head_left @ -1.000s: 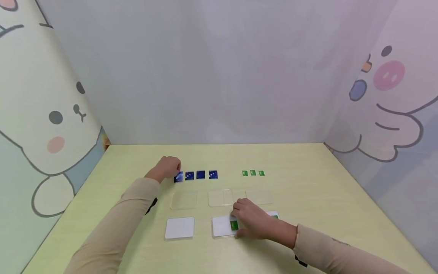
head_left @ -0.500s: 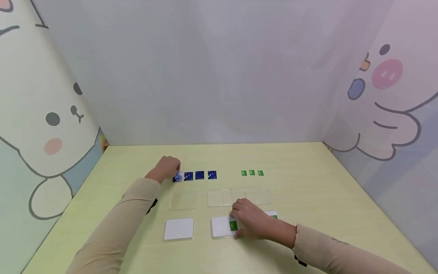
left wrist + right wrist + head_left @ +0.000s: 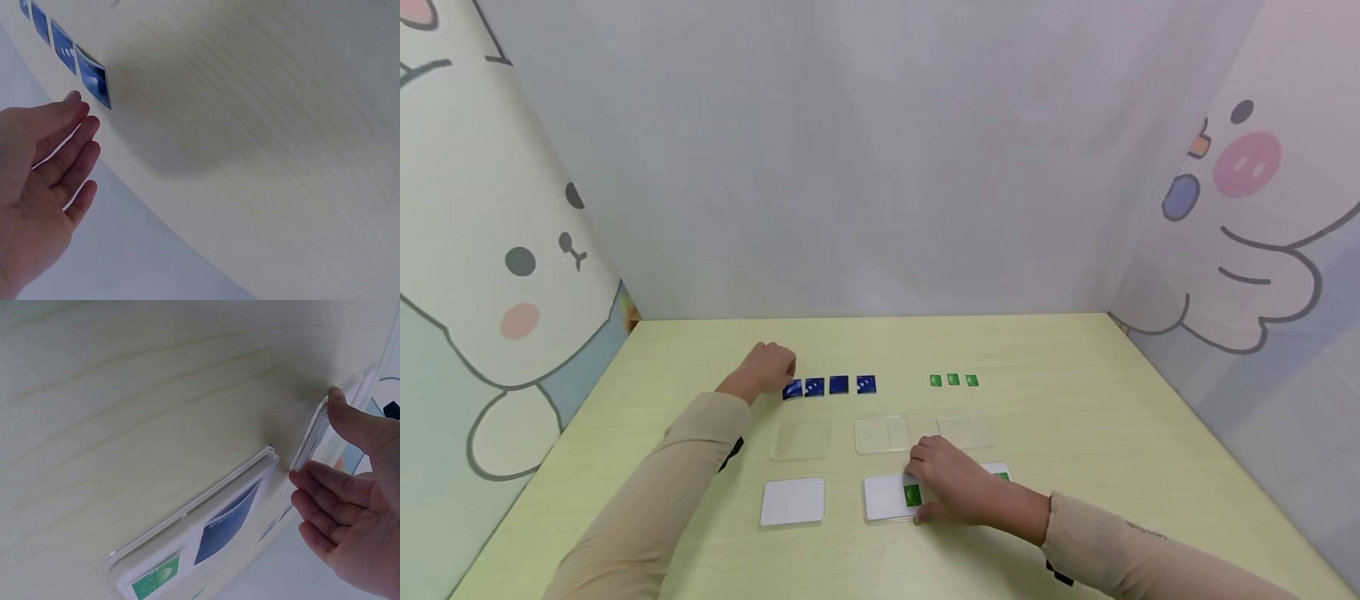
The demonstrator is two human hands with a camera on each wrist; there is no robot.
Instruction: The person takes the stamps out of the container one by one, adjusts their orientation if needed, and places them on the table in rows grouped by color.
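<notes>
My left hand (image 3: 767,367) reaches to the left end of a row of several small blue stamps. In the left wrist view, thumb and fingertips are beside the end blue stamp (image 3: 94,78), whose surface looks slightly bowed; no firm grip shows. My right hand (image 3: 951,483) holds a flat clear case with a white insert (image 3: 883,497), thumb at the near edge and fingers at the far edge. A green stamp (image 3: 912,495) lies on that insert, partly beside the hand. In the right wrist view, another white case (image 3: 212,531) bears a blue stamp (image 3: 228,522) and a green stamp (image 3: 156,576).
A white-insert case (image 3: 793,502) lies at the left. Behind the cases are three clear plastic lids, one at left (image 3: 801,440), one in the middle (image 3: 872,435) and one at right (image 3: 973,430). Three green stamps (image 3: 953,379) lie farther back. A curtain (image 3: 880,167) stands behind the table.
The end blue stamp by my left fingertips has shifted its tilt slightly; its glare has lessened. Both hands otherwise stay in place.
</notes>
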